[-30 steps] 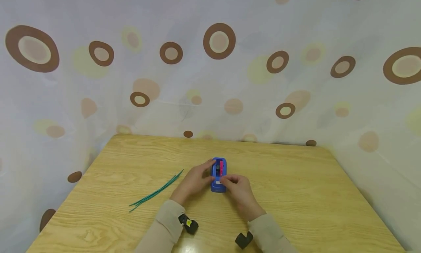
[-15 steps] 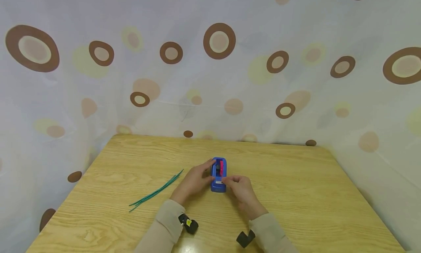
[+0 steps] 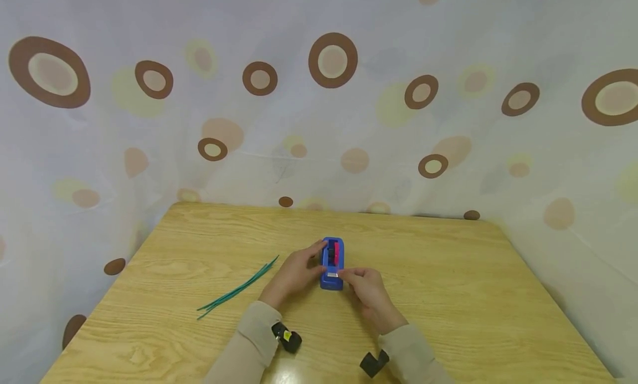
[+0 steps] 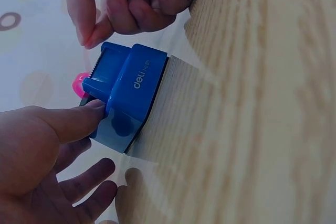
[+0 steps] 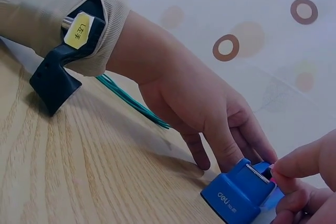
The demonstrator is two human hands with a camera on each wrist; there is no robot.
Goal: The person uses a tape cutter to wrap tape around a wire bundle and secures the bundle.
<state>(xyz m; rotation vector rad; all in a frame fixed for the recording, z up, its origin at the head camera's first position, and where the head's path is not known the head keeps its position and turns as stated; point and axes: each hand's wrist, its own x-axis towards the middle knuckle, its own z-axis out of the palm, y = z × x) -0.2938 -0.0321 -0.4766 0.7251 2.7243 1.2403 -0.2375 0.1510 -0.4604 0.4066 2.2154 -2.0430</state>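
Observation:
A blue tape dispenser with a pink-cored roll stands on the table between the hands. My left hand holds its left side, with the thumb near the cutter end and a forefinger toward the far end. In the left wrist view the other left fingers spread out beside it. My right hand is at the near right corner, thumb and forefinger pinching the end of a thin clear tape just off the toothed cutter. Its remaining fingers are curled in.
Several thin teal strips lie in a loose bundle on the wooden table, left of the left hand. A patterned curtain hangs behind the table and along its sides. Black camera mounts sit at both wrists.
My right hand has shifted slightly to the right, its pinching fingertips moving from over the dispenser's front toward its right edge. The left hand and dispenser have stayed in place.

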